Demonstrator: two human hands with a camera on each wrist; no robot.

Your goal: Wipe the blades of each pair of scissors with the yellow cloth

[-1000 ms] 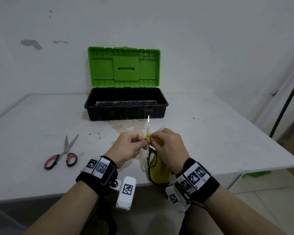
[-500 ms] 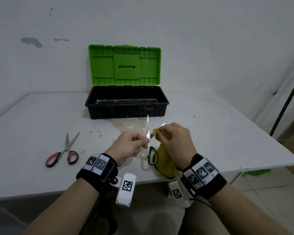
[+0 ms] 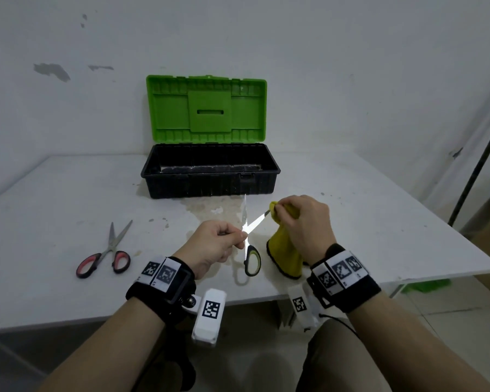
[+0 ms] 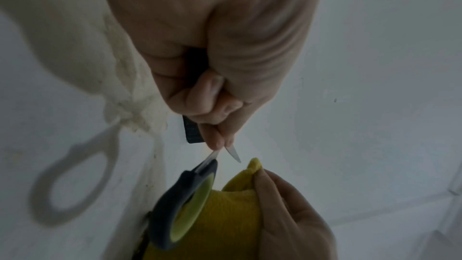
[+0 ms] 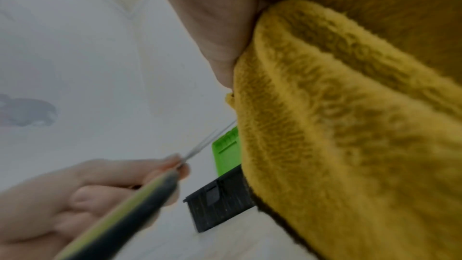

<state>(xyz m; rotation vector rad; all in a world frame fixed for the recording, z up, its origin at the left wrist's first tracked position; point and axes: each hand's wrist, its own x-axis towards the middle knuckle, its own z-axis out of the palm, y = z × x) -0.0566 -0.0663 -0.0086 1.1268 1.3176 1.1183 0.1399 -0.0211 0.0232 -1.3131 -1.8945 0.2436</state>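
Note:
My left hand (image 3: 232,236) pinches the green-handled scissors (image 3: 251,258) near the pivot, above the table's front. Their blades are spread: one points up and away, the other slants right. My right hand (image 3: 283,213) pinches the yellow cloth (image 3: 285,256) around the tip of that slanting blade (image 3: 256,222); the rest of the cloth hangs down. In the left wrist view the green-handled scissors (image 4: 185,199) hang below my fingers (image 4: 217,137), beside the cloth (image 4: 225,224). The right wrist view is filled by the cloth (image 5: 350,126). Red-handled scissors (image 3: 105,253) lie on the table at left, blades slightly apart.
A black toolbox (image 3: 210,171) with an upright green lid (image 3: 207,108) stands open at the back middle of the white table (image 3: 379,222), against the wall. A dark pole (image 3: 478,165) leans at the right. The table's front edge is just under my wrists.
My right hand has slid the cloth up and to the right along the slanting blade, from near the pivot to its tip. The scissors have opened wider. My left hand stays put.

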